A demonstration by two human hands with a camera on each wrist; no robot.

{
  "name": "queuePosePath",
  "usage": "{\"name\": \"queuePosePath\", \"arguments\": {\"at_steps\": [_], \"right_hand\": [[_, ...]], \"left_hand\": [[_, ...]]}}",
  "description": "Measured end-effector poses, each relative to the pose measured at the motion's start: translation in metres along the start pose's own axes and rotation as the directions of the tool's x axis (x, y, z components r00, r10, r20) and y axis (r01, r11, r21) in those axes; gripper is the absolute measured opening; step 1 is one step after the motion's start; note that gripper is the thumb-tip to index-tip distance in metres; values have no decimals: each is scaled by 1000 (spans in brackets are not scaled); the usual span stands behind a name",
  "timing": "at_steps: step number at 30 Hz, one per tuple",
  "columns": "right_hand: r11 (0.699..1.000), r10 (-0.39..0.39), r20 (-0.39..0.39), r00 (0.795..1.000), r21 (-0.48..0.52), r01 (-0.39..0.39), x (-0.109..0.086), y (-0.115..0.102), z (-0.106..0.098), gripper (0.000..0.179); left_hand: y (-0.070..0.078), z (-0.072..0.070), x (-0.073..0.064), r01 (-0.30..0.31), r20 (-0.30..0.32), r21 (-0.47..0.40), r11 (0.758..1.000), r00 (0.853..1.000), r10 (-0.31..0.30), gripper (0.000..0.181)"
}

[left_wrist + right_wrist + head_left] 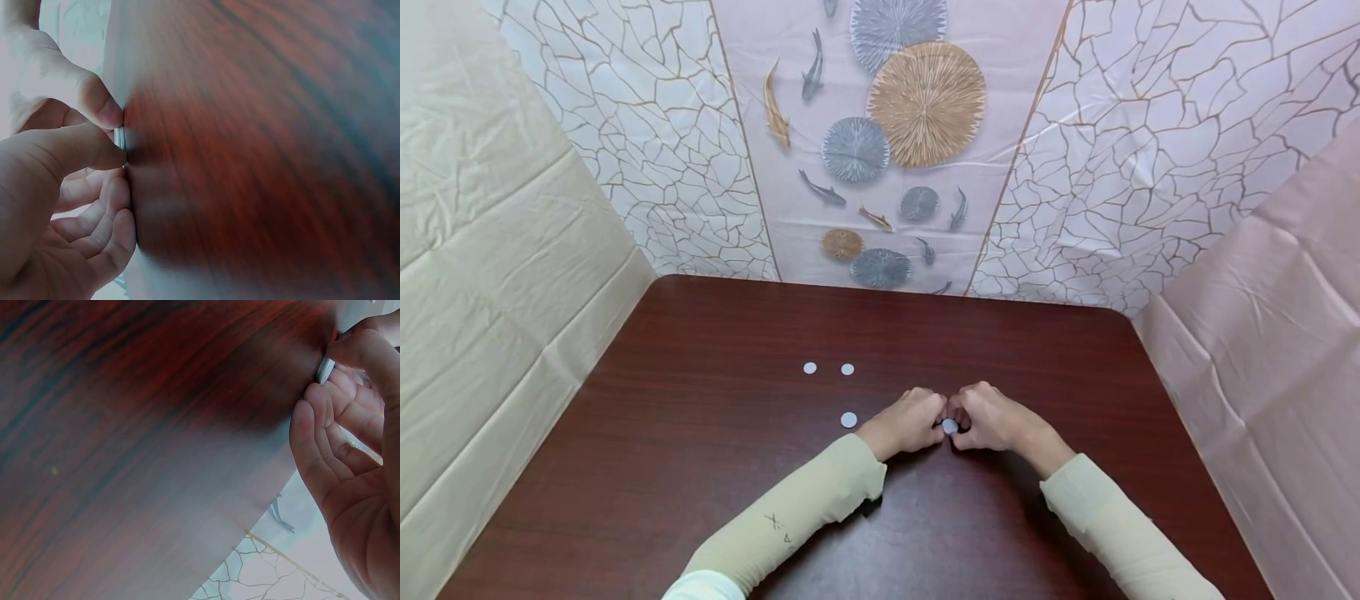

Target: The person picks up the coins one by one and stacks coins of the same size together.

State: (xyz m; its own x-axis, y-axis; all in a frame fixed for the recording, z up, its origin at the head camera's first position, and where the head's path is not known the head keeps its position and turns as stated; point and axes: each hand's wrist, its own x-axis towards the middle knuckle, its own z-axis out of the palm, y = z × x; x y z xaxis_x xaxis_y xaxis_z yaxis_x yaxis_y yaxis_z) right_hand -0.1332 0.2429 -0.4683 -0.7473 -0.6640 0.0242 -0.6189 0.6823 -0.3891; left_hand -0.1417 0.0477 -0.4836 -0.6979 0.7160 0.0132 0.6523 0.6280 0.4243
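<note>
A small white disc [950,426] lies on the dark wooden table between my two hands. My left hand [913,419] has curled fingers, and its thumb and fingertips hold the disc's left side. From the other side, my right hand [988,418] curves its thumb and index finger around the same disc. The left wrist view shows the disc's thin edge [119,140] between both thumbs, with lines that look like more than one layer. In the right wrist view the disc's edge [324,370] shows between thumb and fingers. The hands nearly touch.
To the left of my hands, separate white discs lie flat: a far left one [809,367], one beside it [847,369] and a nearer one [848,420]. The table [700,467] meets patterned cloth [880,208] at the back and plain cloth at the sides.
</note>
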Motion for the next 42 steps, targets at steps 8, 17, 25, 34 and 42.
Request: {"name": "queuePosePath", "arguments": {"at_steps": [8,17,25,34,42], "right_hand": [[1000,-19,-14,1000,10,19,2,-2,4,14],[999,34,0,999,-18,-34,2,-3,5,16],[998,60,-2,998,-14,-60,-3,-3,4,17],[997,67,-10,998,-25,-67,-3,-5,3,17],[998,50,-25,998,-25,-50,-4,-5,3,17]], "left_hand": [[-7,-12,-5,29,65,-72,997,998,-24,9],[-27,-51,-16,61,32,-42,997,998,-60,16],[-62,-86,-36,92,-14,-28,995,996,-92,20],[-102,-110,-68,174,-75,31,984,982,-172,23],[-135,-114,-92,207,-122,31,978,972,-201,23]]}}
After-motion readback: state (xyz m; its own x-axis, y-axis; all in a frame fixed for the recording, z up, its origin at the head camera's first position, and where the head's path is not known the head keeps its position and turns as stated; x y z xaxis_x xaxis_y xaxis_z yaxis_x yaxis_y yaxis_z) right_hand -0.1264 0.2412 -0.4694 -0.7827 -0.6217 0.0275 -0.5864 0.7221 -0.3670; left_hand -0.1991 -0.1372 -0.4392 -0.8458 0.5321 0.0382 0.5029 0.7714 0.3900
